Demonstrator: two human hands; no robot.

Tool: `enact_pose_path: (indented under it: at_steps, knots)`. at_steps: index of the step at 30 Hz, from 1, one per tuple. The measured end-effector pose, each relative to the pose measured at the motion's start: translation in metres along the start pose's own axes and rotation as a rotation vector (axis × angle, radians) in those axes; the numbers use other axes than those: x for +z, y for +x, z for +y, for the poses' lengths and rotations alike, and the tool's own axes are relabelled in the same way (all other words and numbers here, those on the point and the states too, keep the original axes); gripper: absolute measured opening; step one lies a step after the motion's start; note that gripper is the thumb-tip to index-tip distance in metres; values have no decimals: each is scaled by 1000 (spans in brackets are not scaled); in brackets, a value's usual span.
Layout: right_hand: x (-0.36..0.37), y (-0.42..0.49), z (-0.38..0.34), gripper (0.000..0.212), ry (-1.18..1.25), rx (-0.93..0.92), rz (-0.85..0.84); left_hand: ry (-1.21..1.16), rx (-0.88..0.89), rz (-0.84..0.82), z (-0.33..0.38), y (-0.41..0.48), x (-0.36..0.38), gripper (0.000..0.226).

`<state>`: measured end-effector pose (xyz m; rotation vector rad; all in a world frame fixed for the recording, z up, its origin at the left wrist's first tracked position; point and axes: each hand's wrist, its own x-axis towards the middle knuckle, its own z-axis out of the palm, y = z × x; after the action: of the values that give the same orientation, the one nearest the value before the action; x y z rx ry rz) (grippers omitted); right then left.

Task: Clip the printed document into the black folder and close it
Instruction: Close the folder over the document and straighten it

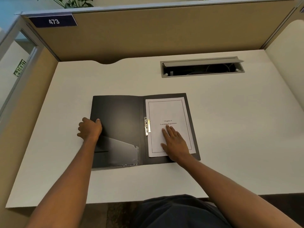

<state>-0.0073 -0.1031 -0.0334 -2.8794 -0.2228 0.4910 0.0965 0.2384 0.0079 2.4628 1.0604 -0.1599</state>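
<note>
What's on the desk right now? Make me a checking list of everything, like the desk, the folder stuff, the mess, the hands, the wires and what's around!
Surface: white desk, flat, mostly bare.
Job's things: black folder lies open; printed document sits on its right half, titled "Chapter 6"; metal clip at the spine rests on the page's left edge.
Clutter: nothing seen.
Grippers: left hand grips the folder's left cover edge; right hand lies flat on the document.
Cables: faint wires inside the open cable tray at the back of the desk.
Surroundings: tan partition with number plate 473, exit sign at the left, plant leaves above.
</note>
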Motion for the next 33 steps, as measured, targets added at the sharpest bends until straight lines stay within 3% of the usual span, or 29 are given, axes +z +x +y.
enact_pose_path:
  at_steps: [5,19,22,25,27,33]
  knots:
    - [-2,-9,29,71,-2,26,-7,-165,103,-2,19,-9,-16,38]
    - [-16,-32,91,74,17,44,-43,-296,479,-211,123,-83,-63,27]
    - [-47,-29,72,72,164,84,-37,-362,533,-295,149,-112,-64,26]
    - [-113,-28,27,69,602,74,194,-431,550,-377,173,-144,-60,30]
    - [-165,-31,-8,68,866,16,258,-489,546,-434,184,-162,-53,34]
    - [-213,-27,-45,63,656,-40,200,-604,510,-461,194,-190,-29,41]
